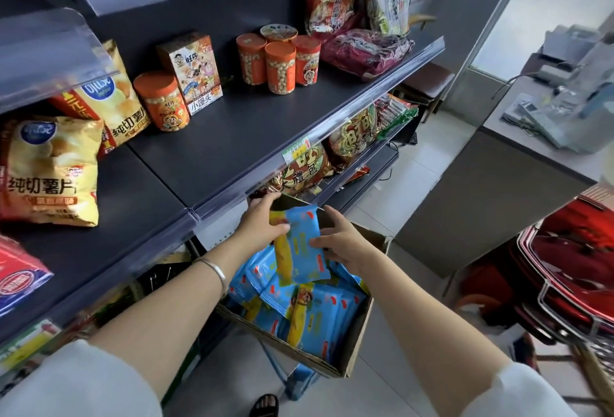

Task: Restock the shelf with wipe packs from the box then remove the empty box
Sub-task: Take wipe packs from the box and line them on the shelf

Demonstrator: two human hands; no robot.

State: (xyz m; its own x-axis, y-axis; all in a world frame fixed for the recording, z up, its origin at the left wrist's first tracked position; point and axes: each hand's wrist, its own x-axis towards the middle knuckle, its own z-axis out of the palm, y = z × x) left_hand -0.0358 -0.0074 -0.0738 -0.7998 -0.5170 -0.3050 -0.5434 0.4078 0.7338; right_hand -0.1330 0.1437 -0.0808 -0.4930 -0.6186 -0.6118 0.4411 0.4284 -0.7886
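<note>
Together, the left hand [262, 222] and right hand [342, 243] grip one wipe pack [300, 247] (blue and yellow) above the box [357, 337], near the shelf [212, 147].

Both arms outstretched, left hand [260, 221] and right hand [343, 243] close together, each gripping one shared wipe pack [301, 247].

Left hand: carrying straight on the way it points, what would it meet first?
Probably the far flap of the cardboard box, just past the left hand, which grips a wipe pack. Snack bags on the lower shelf lie beyond. Depth is unclear.
</note>
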